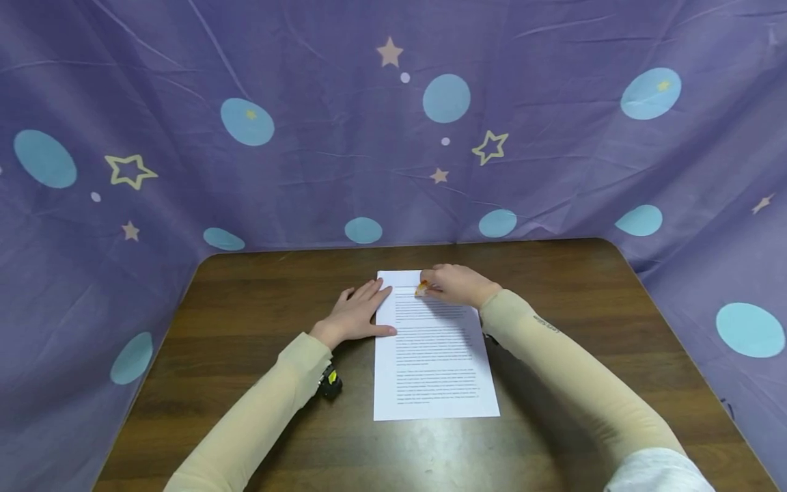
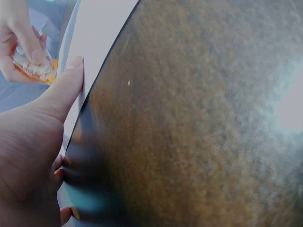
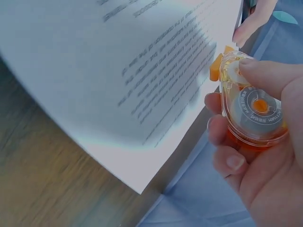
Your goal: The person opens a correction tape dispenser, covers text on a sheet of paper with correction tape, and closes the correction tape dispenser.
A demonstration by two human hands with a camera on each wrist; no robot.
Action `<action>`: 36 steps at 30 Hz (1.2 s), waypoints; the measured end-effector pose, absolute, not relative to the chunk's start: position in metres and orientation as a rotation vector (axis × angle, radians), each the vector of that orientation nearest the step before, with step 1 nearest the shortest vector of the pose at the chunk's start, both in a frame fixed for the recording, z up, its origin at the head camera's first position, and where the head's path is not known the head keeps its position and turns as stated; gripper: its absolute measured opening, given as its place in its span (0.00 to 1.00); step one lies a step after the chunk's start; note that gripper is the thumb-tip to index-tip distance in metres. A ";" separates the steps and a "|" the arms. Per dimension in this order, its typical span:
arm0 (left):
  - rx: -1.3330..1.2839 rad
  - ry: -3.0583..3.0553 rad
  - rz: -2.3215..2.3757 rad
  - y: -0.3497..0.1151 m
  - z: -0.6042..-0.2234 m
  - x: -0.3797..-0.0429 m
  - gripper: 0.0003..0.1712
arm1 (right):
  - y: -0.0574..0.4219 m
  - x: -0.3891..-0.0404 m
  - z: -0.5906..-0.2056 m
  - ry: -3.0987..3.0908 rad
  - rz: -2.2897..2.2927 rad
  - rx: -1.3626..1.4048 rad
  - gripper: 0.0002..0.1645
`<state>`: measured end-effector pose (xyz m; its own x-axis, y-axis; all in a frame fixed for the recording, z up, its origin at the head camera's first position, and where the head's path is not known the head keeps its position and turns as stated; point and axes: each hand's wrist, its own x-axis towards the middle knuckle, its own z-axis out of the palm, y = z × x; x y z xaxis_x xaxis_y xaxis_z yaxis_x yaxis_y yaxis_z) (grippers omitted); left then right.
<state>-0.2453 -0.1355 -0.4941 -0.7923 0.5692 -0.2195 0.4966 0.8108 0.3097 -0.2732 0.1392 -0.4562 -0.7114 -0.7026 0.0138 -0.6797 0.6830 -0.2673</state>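
A printed sheet of paper (image 1: 433, 369) lies on the table, covered in lines of text. My left hand (image 1: 353, 316) rests with spread fingers on the sheet's left edge, thumb pointing right. Near the top of the page, my right hand (image 1: 458, 283) grips an orange and clear correction tape (image 3: 255, 109); its thumb presses the clear case and the fingers curl beneath. In the right wrist view, the orange tip of the tape dispenser is by the printed lines; whether it touches the paper I cannot tell.
The brown wooden table (image 1: 258, 301) extends around the sheet on all sides. Behind it and at both sides hangs a purple curtain (image 1: 332, 171) with stars and blue dots. A dark wrist device (image 1: 330, 384) sits under the left forearm.
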 end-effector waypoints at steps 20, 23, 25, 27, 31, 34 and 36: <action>0.782 2.682 0.312 -0.137 -0.502 -0.250 0.60 | 0.115 -0.280 -0.461 2.740 -0.385 -1.156 0.08; 0.781 2.679 0.298 -0.137 -0.503 -0.251 0.60 | 0.113 -0.281 -0.461 2.732 -0.384 -1.176 0.07; 0.784 2.682 0.297 -0.137 -0.504 -0.251 0.60 | 0.112 -0.281 -0.461 2.735 -0.369 -1.186 0.07; 0.785 2.682 0.294 -0.136 -0.504 -0.251 0.60 | 0.112 -0.282 -0.462 2.740 -0.349 -1.185 0.06; 0.789 2.683 0.305 -0.137 -0.503 -0.251 0.60 | 0.109 -0.282 -0.462 2.749 -0.328 -1.159 0.05; 0.794 2.677 0.328 -0.137 -0.501 -0.250 0.60 | 0.104 -0.282 -0.459 2.748 -0.302 -1.115 0.04; 0.791 2.671 0.332 -0.137 -0.500 -0.249 0.60 | 0.099 -0.283 -0.456 2.747 -0.256 -1.082 0.04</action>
<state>-0.2492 -0.1374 -0.4998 -0.7893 0.5612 -0.2492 0.4830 0.8180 0.3123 -0.2825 0.0990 -0.4556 -0.7196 -0.6870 -0.1011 -0.6564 0.7205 -0.2236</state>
